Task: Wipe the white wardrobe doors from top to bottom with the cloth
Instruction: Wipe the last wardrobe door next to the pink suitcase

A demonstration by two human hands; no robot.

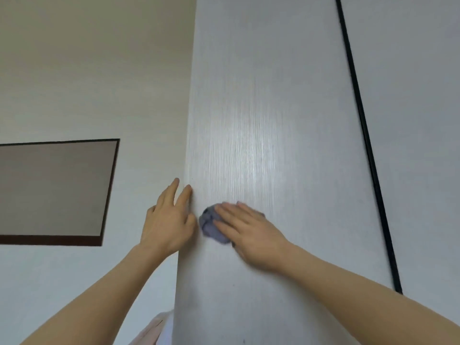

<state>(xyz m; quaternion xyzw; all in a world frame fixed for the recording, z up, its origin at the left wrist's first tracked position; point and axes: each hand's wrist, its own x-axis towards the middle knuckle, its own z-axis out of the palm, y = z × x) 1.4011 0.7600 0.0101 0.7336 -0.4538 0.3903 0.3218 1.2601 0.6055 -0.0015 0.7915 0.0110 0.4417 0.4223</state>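
White wardrobe door (261,108): right hand (251,235) flat, presses cloth (211,225) mid-panel; left hand (169,220) open on edge; lower part likely unwiped

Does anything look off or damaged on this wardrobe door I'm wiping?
Nothing stands out. The wardrobe door looks whole, the cloth sits bunched under the flat right hand, and the left hand rests at the door's left edge.

Wardrobe door (261,120) white, fine vertical grain; cloth (209,224) grey-blue; black seam (361,120) seen right of cloth.
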